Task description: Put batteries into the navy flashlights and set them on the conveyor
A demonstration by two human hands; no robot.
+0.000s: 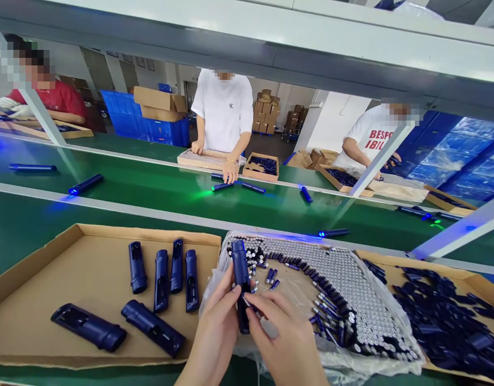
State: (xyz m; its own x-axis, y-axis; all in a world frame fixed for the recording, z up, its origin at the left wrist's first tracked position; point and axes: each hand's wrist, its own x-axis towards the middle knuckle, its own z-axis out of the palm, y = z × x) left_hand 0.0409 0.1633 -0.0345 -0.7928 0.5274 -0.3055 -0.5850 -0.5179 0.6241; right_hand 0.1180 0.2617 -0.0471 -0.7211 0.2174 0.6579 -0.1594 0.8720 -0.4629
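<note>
Left hand (214, 327) closed on the upright navy housing (241, 262), steadying it; right hand (285, 338) pinched a small cell (247, 302), lined cell tray (299, 305) at 2 o'clock.

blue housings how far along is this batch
Six dark blue housings in the cardboard tray look finished, though I can't confirm that. In hand: the left hand grips another dark blue housing while the right hand appears to fit a small battery. Left: a large mass of silver-topped batteries and the dark blue heap at right.
</note>
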